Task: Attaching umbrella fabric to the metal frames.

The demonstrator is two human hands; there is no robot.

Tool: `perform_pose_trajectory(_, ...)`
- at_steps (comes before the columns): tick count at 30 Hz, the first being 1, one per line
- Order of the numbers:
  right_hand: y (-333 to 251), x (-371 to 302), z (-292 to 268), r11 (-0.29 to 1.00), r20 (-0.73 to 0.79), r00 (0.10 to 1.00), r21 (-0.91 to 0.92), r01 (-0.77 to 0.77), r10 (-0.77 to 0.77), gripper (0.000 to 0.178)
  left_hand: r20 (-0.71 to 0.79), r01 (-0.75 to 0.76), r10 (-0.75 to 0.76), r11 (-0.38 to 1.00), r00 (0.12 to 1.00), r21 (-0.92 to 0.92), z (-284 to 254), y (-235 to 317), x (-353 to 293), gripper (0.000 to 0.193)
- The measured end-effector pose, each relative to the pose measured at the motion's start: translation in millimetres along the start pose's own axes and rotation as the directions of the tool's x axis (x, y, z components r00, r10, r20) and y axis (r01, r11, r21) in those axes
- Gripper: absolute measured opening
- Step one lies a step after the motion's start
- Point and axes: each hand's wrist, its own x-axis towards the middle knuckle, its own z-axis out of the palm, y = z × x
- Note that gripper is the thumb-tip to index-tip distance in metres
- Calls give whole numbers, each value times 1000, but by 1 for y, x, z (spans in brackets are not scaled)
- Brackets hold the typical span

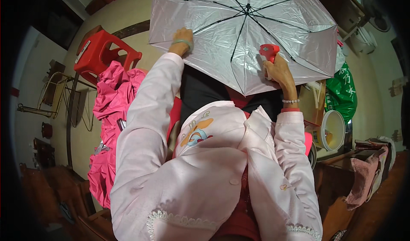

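An opened umbrella point(222, 53) with a silvery inner side spreads over my knees, its dark ribs meeting at a hub near the top. My left hand point(183, 36), with a pale bangle at the wrist, is closed on the umbrella's fabric at the left side; its fingertips are hidden. In my right hand point(279, 68), beaded bracelet at the wrist, is a hand-held tool point(269, 50) with a red head and a pale grip. It is held over the right part of the silvery fabric; I cannot make out its exact kind.
Bright pink fabric point(112, 100) lies heaped at my left, in front of a red plastic stool point(100, 53). A metal rack point(57, 95) stands farther left. At my right are a white bucket point(332, 130), a green plastic bag point(344, 93) and a wooden bench with cloths point(371, 168).
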Motion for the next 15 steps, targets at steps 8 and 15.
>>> perform_pose_trajectory(8,-2,-3,1,988,92,994,139,-66,54,20,402,-112,257,930,879,-350,-21,123,-36,31)
perform_pose_trajectory(15,30,7,-7,928,-43,982,337,-159,184,22,334,17,57,977,941,-213,-8,106,-36,24)
